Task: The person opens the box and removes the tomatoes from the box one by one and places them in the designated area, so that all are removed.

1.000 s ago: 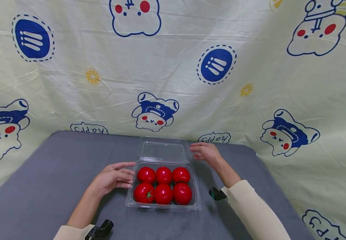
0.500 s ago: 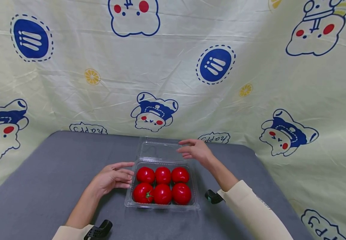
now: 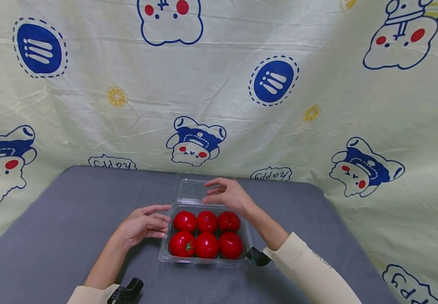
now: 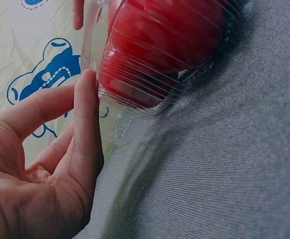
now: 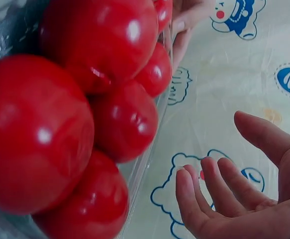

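Note:
A clear plastic clamshell box (image 3: 203, 262) holds two rows of three red tomatoes (image 3: 207, 245). The front left tomato (image 3: 181, 240) carries a green stem. Its transparent lid (image 3: 190, 188) lies folded back behind it. My left hand (image 3: 145, 223) rests against the box's left side with extended fingers; in the left wrist view its fingertips (image 4: 88, 79) meet the rim by the ribbed wall. Over the lid and the back edge hovers my right hand (image 3: 228, 195), fingers loosely spread, nothing in its grasp. The right wrist view shows that same hand beside the tomatoes (image 5: 125, 119).
Grey cloth (image 3: 89, 211) covers the table, whose far edge meets a pale curtain (image 3: 226, 93) printed with cartoon bears. Black wrist cameras, left (image 3: 126, 291) and right (image 3: 258, 256), sit at the sleeve cuffs; the right one is near the box's front right corner.
My right hand has moved left, from beside the lid's right edge to over the lid. The left hand, the box and the tomatoes have stayed in place.

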Action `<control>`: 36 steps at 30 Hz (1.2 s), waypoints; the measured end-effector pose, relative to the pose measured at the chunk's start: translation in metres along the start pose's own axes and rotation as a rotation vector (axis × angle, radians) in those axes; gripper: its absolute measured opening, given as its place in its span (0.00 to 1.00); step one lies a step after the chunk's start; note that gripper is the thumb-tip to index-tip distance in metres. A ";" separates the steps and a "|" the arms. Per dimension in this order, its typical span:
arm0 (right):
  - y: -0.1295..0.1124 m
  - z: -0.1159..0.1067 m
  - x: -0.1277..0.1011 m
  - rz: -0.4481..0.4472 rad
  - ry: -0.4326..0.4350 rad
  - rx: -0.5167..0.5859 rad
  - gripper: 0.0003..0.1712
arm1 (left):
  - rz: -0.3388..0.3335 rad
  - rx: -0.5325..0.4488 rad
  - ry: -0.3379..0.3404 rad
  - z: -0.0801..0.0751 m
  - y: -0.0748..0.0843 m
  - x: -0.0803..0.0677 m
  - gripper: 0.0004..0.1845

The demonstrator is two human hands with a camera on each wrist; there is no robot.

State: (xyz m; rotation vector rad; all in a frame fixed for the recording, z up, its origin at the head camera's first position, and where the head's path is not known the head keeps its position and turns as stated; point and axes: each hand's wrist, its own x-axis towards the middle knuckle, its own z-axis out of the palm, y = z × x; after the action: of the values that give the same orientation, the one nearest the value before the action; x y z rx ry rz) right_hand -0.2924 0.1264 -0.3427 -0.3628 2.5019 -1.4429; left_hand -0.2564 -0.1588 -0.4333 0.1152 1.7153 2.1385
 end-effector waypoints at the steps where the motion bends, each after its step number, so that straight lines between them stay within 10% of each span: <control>1: -0.001 0.002 -0.001 -0.011 -0.002 -0.012 0.28 | -0.001 0.001 0.001 0.000 0.000 0.000 0.31; 36: -0.004 0.049 0.012 -0.146 -0.215 -0.318 0.31 | -0.006 -0.003 -0.023 -0.002 0.002 0.000 0.31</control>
State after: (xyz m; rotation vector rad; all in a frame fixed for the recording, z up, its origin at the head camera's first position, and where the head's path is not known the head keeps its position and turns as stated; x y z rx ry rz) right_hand -0.2874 0.0805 -0.3640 -0.7300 2.5656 -0.9843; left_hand -0.2579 -0.1608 -0.4321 0.1331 1.6978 2.1275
